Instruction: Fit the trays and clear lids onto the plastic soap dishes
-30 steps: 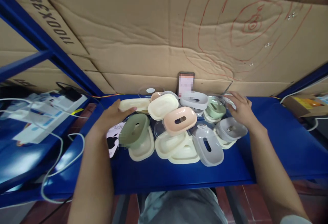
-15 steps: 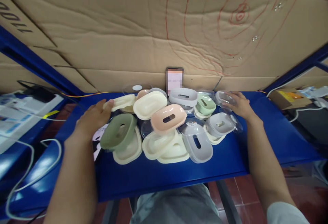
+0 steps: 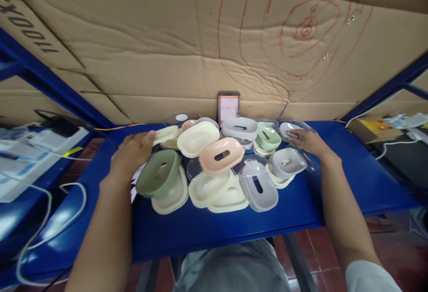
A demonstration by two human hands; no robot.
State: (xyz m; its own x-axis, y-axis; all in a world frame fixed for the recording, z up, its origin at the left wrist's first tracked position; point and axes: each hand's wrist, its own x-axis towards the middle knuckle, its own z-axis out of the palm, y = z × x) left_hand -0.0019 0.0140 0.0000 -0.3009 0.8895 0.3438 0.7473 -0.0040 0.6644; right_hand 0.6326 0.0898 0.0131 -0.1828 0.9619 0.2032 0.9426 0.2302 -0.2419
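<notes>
A heap of oval plastic soap dishes lies on a blue shelf [image 3: 234, 229]: an olive green one [image 3: 158, 173], a pink one [image 3: 221, 155], cream ones [image 3: 198, 137], grey ones [image 3: 259, 187] and a light green one [image 3: 268, 136]. My left hand [image 3: 133, 153] rests on the heap's left side, its fingers touching a cream dish [image 3: 165, 134] beside the olive one. At the heap's right rear my right hand [image 3: 306, 141] lies flat on a clear lid [image 3: 289, 128], next to a grey dish [image 3: 287, 162]. Neither hand grips anything.
A phone [image 3: 228, 106] leans upright against the cardboard wall [image 3: 214, 51] behind the heap. White cables and a power strip [image 3: 36, 145] lie at the left. A small cardboard box [image 3: 372, 129] and cords sit at the far right. Blue frame bars rise on both sides.
The view has shifted slightly. My right hand has slid a little inward over the clear lid. My left hand stays against the heap's left side.
</notes>
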